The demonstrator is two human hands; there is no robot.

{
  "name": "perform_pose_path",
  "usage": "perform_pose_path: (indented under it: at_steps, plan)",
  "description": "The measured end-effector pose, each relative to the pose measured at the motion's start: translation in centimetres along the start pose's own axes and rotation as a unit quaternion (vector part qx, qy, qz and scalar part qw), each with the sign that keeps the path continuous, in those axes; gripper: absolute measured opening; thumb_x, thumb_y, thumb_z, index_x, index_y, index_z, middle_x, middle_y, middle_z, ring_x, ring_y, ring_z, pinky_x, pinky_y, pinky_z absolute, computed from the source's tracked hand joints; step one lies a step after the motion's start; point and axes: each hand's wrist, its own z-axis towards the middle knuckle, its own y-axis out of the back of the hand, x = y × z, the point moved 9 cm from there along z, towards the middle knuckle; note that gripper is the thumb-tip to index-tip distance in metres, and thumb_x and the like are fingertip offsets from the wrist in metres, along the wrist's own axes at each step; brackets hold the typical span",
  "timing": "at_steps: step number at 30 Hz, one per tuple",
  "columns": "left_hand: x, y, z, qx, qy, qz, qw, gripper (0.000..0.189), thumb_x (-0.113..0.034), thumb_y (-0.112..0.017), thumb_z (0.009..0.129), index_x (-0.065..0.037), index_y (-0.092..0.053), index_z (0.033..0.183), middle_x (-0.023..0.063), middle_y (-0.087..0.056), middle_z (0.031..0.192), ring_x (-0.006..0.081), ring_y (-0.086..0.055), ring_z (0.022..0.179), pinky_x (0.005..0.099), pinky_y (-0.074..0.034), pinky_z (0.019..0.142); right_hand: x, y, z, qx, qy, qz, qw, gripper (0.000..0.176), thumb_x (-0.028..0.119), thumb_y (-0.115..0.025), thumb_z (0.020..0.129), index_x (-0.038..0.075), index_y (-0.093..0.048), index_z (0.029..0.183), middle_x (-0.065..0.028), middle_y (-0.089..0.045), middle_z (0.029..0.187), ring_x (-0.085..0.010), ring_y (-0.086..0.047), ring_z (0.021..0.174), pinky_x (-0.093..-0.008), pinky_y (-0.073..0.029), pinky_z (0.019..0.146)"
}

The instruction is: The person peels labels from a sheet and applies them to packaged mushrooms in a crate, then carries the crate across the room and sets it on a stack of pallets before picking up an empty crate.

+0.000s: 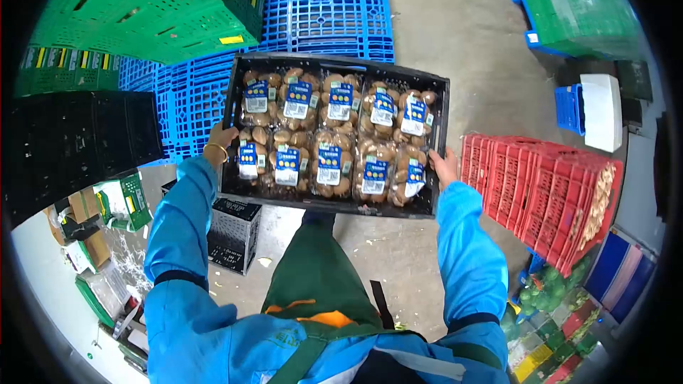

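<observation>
A black plastic crate (pixel 327 205) is held out in front of my body, above the floor. Inside lie two rows of clear-wrapped packs of brown mushrooms (pixel 338 99), each with a blue and white label. My left hand (pixel 219 144) is closed around the crate's left end, a bangle at the wrist. At the opposite end my right hand (pixel 445 168) grips the side, thumb on the rim. The fingers of both hands are partly hidden by the crate walls.
Blue pallets (pixel 324 18) lie beyond the crate. Green crates (pixel 156 7) are stacked at upper left, black crates (pixel 78 139) below them. Red crates (pixel 526 185) stand to the right. A black crate (pixel 233 233) sits on the floor by my legs.
</observation>
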Motion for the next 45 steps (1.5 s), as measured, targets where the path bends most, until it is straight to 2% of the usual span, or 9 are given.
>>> perform_pose_path:
  at_steps: [10, 18, 21, 22, 23, 25, 31, 40, 45]
  plan:
    - [9.6, -4.1, 14.4, -0.018, 0.031, -0.099, 0.994, 0.03, -0.014, -0.067, 0.07, 0.0, -0.062, 0.096, 0.0058, -0.061, 0.077, 0.0169, -0.053, 0.065, 0.0338, -0.043, 0.057, -2.8, -12.0, 15.5, 0.08, -0.07, 0.045, 0.993, 0.016, 0.016, -0.063, 0.083, 0.004, -0.057, 0.093, -0.0007, -0.053, 0.068, -0.0115, -0.05, 0.06, -0.0265, -0.039, 0.054]
    - [10.6, -5.1, 10.2, -0.111, -0.108, 0.096, 0.983, 0.044, -0.016, -0.07, 0.069, -0.001, -0.058, 0.109, 0.0149, -0.063, 0.086, 0.0275, -0.059, 0.074, 0.0373, -0.048, 0.07, -5.2, -11.5, 12.2, 0.105, -0.003, -0.198, 0.975, 0.046, 0.014, -0.068, 0.077, -0.006, -0.053, 0.116, -0.0144, -0.064, 0.105, -0.0216, -0.061, 0.093, -0.0339, -0.046, 0.085]
    - [11.6, -8.5, 5.9, -0.078, -0.186, 0.056, 0.978, 0.034, -0.016, -0.066, 0.076, -0.004, -0.062, 0.107, 0.0098, -0.066, 0.086, 0.0218, -0.06, 0.079, 0.034, -0.048, 0.071, -8.3, -12.1, 6.3, 0.181, 0.005, -0.209, 0.961, 0.05, 0.017, -0.064, 0.082, -0.001, -0.049, 0.126, -0.0095, -0.063, 0.093, -0.0163, -0.059, 0.075, -0.0284, -0.049, 0.061]
    - [16.5, -11.5, 5.9, 0.023, -0.028, -0.031, 0.999, 0.029, -0.017, -0.064, 0.079, -0.006, -0.063, 0.106, 0.0088, -0.066, 0.088, 0.0226, -0.06, 0.079, 0.0365, -0.048, 0.071, -8.9, -12.1, 3.7, 0.202, -0.017, -0.211, 0.956, 0.047, 0.016, -0.062, 0.083, -0.001, -0.049, 0.125, -0.0093, -0.063, 0.09, -0.0155, -0.059, 0.074, -0.0285, -0.049, 0.06]
    - [14.3, -13.7, 1.5, 0.115, 0.107, -0.166, 0.974, 0.03, -0.021, -0.063, 0.08, -0.006, -0.064, 0.107, 0.0088, -0.066, 0.088, 0.0244, -0.06, 0.08, 0.0389, -0.048, 0.072, -9.6, -12.1, 1.1, 0.217, -0.065, -0.182, 0.957, 0.044, 0.015, -0.065, 0.08, -0.001, -0.054, 0.12, -0.0091, -0.064, 0.088, -0.0169, -0.06, 0.077, -0.0298, -0.049, 0.067]
    - [12.2, -16.7, -2.6, 0.142, -0.124, 0.0, 0.982, 0.036, -0.021, -0.065, 0.082, -0.006, -0.062, 0.115, 0.0081, -0.067, 0.092, 0.0251, -0.062, 0.081, 0.0376, -0.049, 0.074, -11.2, -12.5, -3.8, 0.252, -0.079, -0.166, 0.95, 0.039, 0.014, -0.062, 0.082, 0.0, -0.055, 0.118, -0.0091, -0.064, 0.085, -0.0171, -0.06, 0.074, -0.0303, -0.05, 0.067]
    - [14.8, -17.5, -22.8, 0.202, 0.075, -0.207, 0.954, 0.044, -0.023, -0.06, 0.09, 0.003, -0.051, 0.125, 0.0101, -0.062, 0.112, 0.016, -0.061, 0.095, 0.0283, -0.05, 0.078, -14.8, -17.7, -9.7, 0.314, 0.037, -0.3, 0.9, 0.037, 0.015, -0.059, 0.083, 0.001, -0.057, 0.117, -0.0128, -0.066, 0.087, -0.0184, -0.064, 0.074, -0.0315, -0.051, 0.065]
    - [52.1, -7.2, -60.3, -0.161, 0.422, -0.413, 0.791, 0.018, -0.017, -0.054, 0.089, -0.009, -0.059, 0.103, 0.0054, -0.062, 0.09, 0.0152, -0.06, 0.076, 0.0273, -0.047, 0.057, -15.4, -29.3, -23.1, 0.383, 0.182, -0.432, 0.796, 0.039, 0.025, -0.063, 0.077, 0.006, -0.064, 0.11, -0.0148, -0.067, 0.103, -0.0307, -0.063, 0.095, -0.0389, -0.049, 0.085]
    - [53.1, -8.1, -65.8, -0.226, 0.485, -0.39, 0.75, 0.023, -0.022, -0.057, 0.089, -0.011, -0.059, 0.109, 0.0047, -0.064, 0.092, 0.015, -0.061, 0.078, 0.0298, -0.046, 0.055, -17.2, -34.1, -26.9, 0.414, 0.184, -0.45, 0.769, 0.035, 0.025, -0.064, 0.077, 0.008, -0.065, 0.107, -0.0148, -0.065, 0.107, -0.0314, -0.062, 0.099, -0.0388, -0.048, 0.089]
